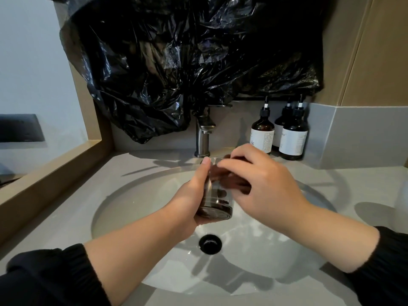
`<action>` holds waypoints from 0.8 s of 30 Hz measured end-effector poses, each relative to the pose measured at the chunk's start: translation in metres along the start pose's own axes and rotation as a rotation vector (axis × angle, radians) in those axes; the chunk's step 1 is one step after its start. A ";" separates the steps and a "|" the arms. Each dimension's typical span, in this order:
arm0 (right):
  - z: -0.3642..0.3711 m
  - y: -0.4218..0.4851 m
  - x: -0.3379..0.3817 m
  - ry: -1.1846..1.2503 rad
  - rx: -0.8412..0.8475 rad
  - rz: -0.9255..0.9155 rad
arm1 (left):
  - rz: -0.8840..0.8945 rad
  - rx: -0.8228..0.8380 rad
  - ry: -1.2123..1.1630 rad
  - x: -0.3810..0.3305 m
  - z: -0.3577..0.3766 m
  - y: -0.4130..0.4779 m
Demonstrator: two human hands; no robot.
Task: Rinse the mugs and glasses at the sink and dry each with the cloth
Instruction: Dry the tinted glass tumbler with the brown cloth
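Our left hand [189, 195] grips the glass [217, 208] from the left. The palm cups its lower wall and base, and the thumb runs up the near side to the rim. Our right hand [265, 184] comes over the top from the right. Its fingers [236, 151] curl down into the mouth and show dark through the wall, while the thumb lies across the outside near the rim, so this hand pinches the glass too.

We hold the glass roughly upright above the sink [132, 206], just in front of the tap [204, 133] and behind the drain [210, 243]. We cannot tell whether water is running. Both our sleeves [44, 279] are black and pushed up the forearms.

Three brown pump bottles [262, 133] with white labels stand close together on the counter [364, 186] to the right of the tap, against the back wall. A crumpled black plastic sheet [176, 62] hangs over the wall above the tap, and its lower edge drapes down to the tap's handle. At the right edge of the counter there is a pale shape too blurred to name.
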State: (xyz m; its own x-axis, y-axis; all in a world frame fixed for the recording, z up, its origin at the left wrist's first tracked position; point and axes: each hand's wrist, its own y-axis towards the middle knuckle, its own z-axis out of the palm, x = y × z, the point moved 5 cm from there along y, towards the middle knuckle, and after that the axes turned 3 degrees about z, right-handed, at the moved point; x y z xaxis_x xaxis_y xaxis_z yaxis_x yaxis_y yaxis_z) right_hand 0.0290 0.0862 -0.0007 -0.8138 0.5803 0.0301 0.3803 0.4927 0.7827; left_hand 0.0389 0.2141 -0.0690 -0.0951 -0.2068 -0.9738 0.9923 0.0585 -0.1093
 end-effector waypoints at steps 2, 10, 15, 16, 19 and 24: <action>0.000 0.001 -0.004 0.011 0.011 0.039 | -0.008 -0.025 0.015 0.000 0.001 -0.002; 0.002 0.002 -0.007 -0.070 0.058 0.033 | 0.015 -0.066 0.093 0.000 0.000 -0.001; 0.004 -0.013 0.015 -0.050 0.182 -0.211 | 0.000 -0.078 0.085 0.000 -0.003 -0.004; 0.005 -0.015 0.019 -0.037 0.211 -0.263 | 0.001 -0.074 0.088 -0.002 -0.004 -0.004; 0.004 -0.007 0.010 -0.024 0.146 -0.193 | 0.009 -0.079 0.076 -0.006 -0.004 -0.004; -0.003 -0.004 -0.007 -0.044 0.040 -0.099 | -0.009 -0.061 0.074 -0.003 -0.001 -0.004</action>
State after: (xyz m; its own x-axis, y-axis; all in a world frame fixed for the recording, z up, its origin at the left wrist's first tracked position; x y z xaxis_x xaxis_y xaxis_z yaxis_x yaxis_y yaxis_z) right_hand 0.0312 0.0781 -0.0022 -0.8284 0.5553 -0.0740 0.3175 0.5741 0.7547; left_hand 0.0349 0.2156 -0.0662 -0.1120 -0.1348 -0.9845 0.9848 0.1171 -0.1281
